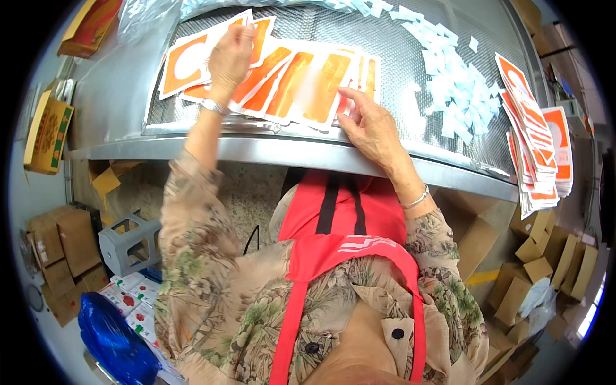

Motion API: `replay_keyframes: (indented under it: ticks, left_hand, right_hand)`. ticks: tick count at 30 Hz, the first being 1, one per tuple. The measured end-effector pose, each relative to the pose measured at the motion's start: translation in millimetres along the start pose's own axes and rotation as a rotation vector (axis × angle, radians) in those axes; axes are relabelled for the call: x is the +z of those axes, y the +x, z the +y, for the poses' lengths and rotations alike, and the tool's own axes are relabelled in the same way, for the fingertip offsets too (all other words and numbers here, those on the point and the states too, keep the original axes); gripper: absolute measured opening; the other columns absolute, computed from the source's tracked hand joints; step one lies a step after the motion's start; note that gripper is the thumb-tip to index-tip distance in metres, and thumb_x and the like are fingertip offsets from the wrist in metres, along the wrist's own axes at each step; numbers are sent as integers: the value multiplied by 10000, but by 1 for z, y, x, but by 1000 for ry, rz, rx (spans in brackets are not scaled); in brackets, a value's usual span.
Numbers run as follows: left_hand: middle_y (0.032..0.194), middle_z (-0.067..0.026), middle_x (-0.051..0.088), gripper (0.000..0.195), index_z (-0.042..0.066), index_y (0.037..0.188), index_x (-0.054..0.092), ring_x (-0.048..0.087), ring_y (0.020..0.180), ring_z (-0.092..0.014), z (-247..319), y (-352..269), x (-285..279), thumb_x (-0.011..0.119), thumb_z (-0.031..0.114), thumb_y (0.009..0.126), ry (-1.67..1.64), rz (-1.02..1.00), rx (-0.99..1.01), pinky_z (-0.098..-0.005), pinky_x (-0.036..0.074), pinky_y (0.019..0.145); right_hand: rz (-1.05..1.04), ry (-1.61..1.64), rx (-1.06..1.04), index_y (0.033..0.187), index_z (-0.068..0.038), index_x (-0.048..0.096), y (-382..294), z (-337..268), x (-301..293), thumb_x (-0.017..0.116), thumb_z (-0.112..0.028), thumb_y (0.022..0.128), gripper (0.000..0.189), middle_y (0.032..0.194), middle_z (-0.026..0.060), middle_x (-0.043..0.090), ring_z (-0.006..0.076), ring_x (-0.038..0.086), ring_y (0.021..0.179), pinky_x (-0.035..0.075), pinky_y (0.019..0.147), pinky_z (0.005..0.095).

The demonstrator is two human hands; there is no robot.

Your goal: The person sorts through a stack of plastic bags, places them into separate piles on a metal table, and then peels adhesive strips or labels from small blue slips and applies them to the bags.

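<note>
Flat orange-and-white printed packets (276,89) lie fanned out and overlapping on the metal mesh work surface (394,62). My left hand (231,57) is over the left part of the fan, its fingers curled and slightly blurred. Whether it pinches a packet is hidden. Beneath it and to its left, a packet with a white circle (185,65) lies tilted. Near the table's front edge, my right hand (368,122) has its thumb and index finger apart, close to the right side of the fan. To the right, small pale blue sachets (455,82) form a loose heap.
A stack of similar packets (532,134) overhangs the table's right end. More sachets lie in a clear plastic bag (149,19) at the back. Yellow cartons (48,132) hang at the left. Below are a grey stool (127,243), a blue bag (113,341) and cardboard boxes (510,288).
</note>
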State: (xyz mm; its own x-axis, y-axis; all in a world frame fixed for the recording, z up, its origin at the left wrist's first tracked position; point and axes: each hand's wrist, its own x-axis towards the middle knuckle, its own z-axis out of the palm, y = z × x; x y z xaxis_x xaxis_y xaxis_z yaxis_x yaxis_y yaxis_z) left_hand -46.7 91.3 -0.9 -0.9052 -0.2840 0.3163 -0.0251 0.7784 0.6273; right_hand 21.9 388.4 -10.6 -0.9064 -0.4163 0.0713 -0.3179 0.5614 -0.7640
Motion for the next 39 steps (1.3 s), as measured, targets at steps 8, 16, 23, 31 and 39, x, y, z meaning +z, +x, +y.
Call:
replay_keyframes:
  ticks: [8, 16, 23, 31, 39]
  left_hand:
    - [1419, -140, 517, 764, 103, 1407, 478, 455, 1333, -328, -141, 101, 17, 306, 690, 948, 471, -99, 99, -558, 291, 1107]
    - [1270, -207, 610, 558, 20, 1289, 569, 553, 1197, -391, -102, 92, 35, 401, 472, 1007, 234, -229, 269, -419, 425, 1032]
    - [1377, -95, 526, 672, 101, 1351, 532, 475, 1299, -289, -138, 114, 36, 301, 612, 982, 307, -224, 365, -517, 297, 1087]
    - [1371, -88, 539, 717, 114, 1371, 510, 487, 1289, -283, -163, 132, 22, 237, 649, 980, 351, -410, 349, -519, 289, 1098]
    - [1235, -105, 593, 486, 127, 1293, 546, 552, 1164, -308, -175, 138, 27, 330, 452, 1003, 431, -287, 497, -463, 427, 980]
  right_hand:
    - [10, -164, -65, 1269, -135, 564, 3, 1, 9, 667, -318, 872, 450, 989, 167, 687, 348, 677, 839, 529, 748, 444]
    - [23, -157, 107, 1223, -98, 598, 50, -27, 21, 698, -230, 844, 414, 804, 140, 689, 330, 677, 754, 521, 718, 424]
    - [-206, 422, 191, 1200, 36, 549, 104, -30, 83, 645, 5, 839, 375, 686, 7, 570, 89, 522, 569, 426, 504, 263]
    - [-237, 331, -51, 1046, -35, 611, 133, -51, 112, 638, -23, 807, 241, 664, 14, 529, 119, 517, 575, 438, 564, 285]
    - [-273, 263, -80, 1053, -55, 592, 123, -60, 116, 591, -79, 853, 201, 638, 55, 536, 182, 547, 581, 446, 598, 334]
